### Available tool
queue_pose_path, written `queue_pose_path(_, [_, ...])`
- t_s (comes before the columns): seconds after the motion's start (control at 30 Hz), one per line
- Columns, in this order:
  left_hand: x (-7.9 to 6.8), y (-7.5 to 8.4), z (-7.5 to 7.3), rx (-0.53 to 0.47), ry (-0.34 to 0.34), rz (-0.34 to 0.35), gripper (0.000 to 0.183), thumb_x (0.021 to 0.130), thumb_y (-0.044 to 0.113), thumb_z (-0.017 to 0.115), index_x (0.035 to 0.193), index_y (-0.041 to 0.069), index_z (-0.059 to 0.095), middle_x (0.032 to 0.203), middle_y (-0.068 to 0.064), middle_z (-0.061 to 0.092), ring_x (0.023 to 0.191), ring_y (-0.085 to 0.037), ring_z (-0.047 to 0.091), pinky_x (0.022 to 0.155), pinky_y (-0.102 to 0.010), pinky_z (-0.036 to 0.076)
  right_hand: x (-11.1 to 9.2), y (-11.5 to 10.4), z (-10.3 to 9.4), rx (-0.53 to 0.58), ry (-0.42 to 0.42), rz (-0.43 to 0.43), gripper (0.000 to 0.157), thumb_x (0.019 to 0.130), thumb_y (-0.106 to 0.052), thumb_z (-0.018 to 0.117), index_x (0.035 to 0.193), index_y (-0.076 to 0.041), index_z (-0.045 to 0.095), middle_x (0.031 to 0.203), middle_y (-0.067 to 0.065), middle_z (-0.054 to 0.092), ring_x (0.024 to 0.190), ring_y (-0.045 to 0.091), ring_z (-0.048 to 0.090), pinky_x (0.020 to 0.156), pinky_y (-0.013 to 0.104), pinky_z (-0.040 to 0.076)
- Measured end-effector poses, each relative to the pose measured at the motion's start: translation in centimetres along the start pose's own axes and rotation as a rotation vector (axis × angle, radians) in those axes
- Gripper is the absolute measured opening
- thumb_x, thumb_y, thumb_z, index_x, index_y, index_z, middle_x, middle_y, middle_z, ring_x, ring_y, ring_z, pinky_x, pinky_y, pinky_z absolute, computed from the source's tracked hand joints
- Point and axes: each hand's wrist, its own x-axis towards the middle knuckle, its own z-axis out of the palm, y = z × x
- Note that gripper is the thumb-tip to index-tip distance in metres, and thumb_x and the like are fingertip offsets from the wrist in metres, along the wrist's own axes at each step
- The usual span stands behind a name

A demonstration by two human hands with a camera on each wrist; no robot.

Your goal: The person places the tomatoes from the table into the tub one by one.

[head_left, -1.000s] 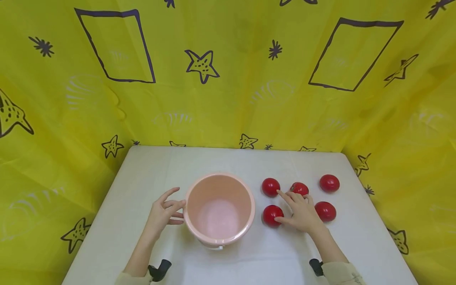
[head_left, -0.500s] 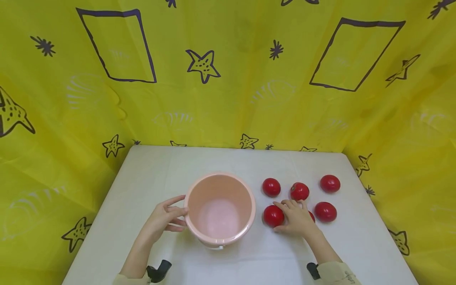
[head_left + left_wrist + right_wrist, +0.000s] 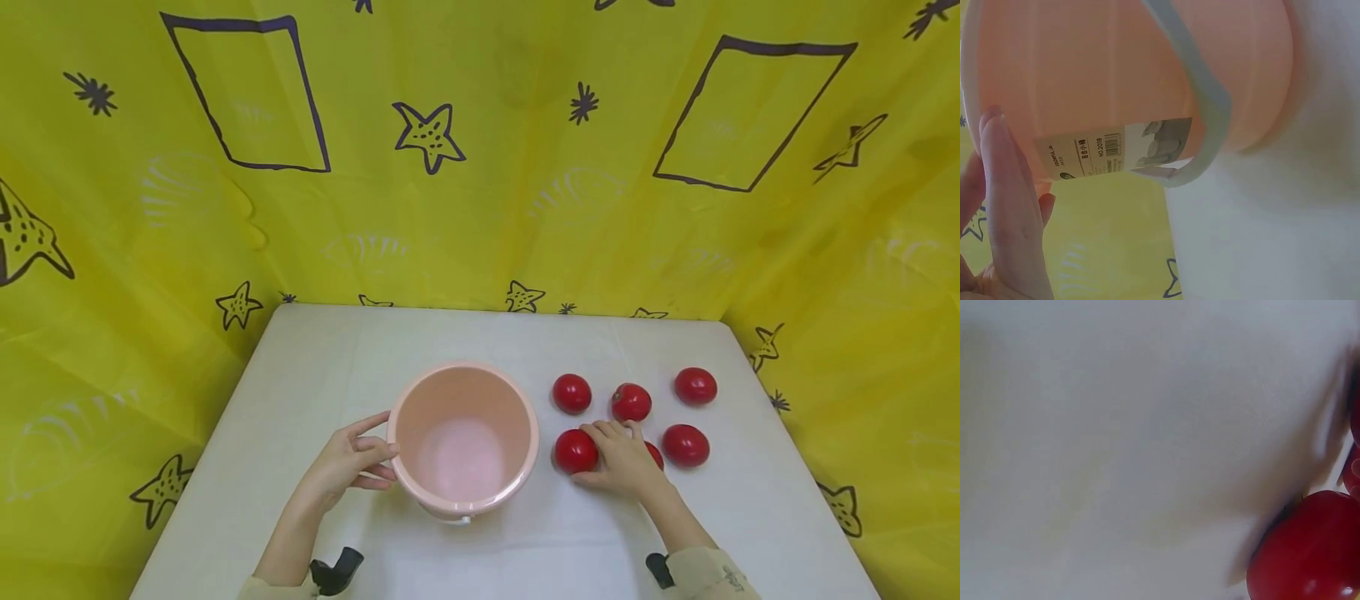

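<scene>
A pale pink bucket (image 3: 465,467) stands upright mid-table. My left hand (image 3: 341,462) is at its left rim, with one fingertip over the lip and other fingers against the outer wall; in the left wrist view my fingers (image 3: 1013,206) lie beside the rim, near a printed label (image 3: 1110,147). To the right of the bucket, my right hand (image 3: 618,462) grips a red tomato (image 3: 575,452), thumb at its near side and fingers over its far side. Another tomato (image 3: 655,454) is partly hidden by that hand. In the right wrist view a tomato (image 3: 1310,550) fills the lower right.
More tomatoes lie behind and right of my right hand: a left one (image 3: 572,393), a middle one with its stem end showing (image 3: 631,403), and two at the right (image 3: 695,387). A yellow patterned curtain (image 3: 480,225) surrounds the white table (image 3: 337,358).
My right hand has come down and nearer, and its fingers have closed round the near-left tomato. My left hand has moved slightly right and taken hold of the bucket's rim.
</scene>
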Motion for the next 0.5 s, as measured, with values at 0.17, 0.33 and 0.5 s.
queue_pose_path(0.17, [0.0,0.0,0.1,0.003,0.0,0.014,0.069,0.085,0.011,0.062,0.141,-0.002,0.024,0.088,-0.016,0.066,0.064,-0.019,0.066,0.062,-0.037,0.056,0.7,-0.3,-1.3,0.013,0.014,-0.006,0.076,0.06,-0.051,0.077,0.117,-0.007,0.055,0.108,0.011,0.058,0.103,0.03,0.051,0.093,0.057,0.028])
queue_pose_path(0.33, [0.0,0.0,0.1,-0.002,0.004,0.009,0.07,0.085,0.013,0.063,0.141,-0.001,0.024,0.087,-0.015,0.066,0.063,-0.019,0.066,0.062,-0.036,0.056,2.2,-0.7,-4.4,0.005,0.039,-0.019,0.079,0.062,-0.051,0.076,0.121,-0.005,0.053,0.113,0.014,0.056,0.106,0.032,0.048,0.094,0.058,0.026])
queue_pose_path(0.5, [-0.1,-0.1,0.1,0.003,0.007,0.008,0.07,0.085,0.014,0.063,0.141,-0.001,0.024,0.083,-0.009,0.066,0.063,-0.019,0.065,0.062,-0.036,0.057,4.2,-1.6,-7.9,-0.026,0.115,-0.078,0.078,0.062,-0.05,0.074,0.122,-0.007,0.052,0.113,0.014,0.056,0.107,0.03,0.047,0.094,0.057,0.028])
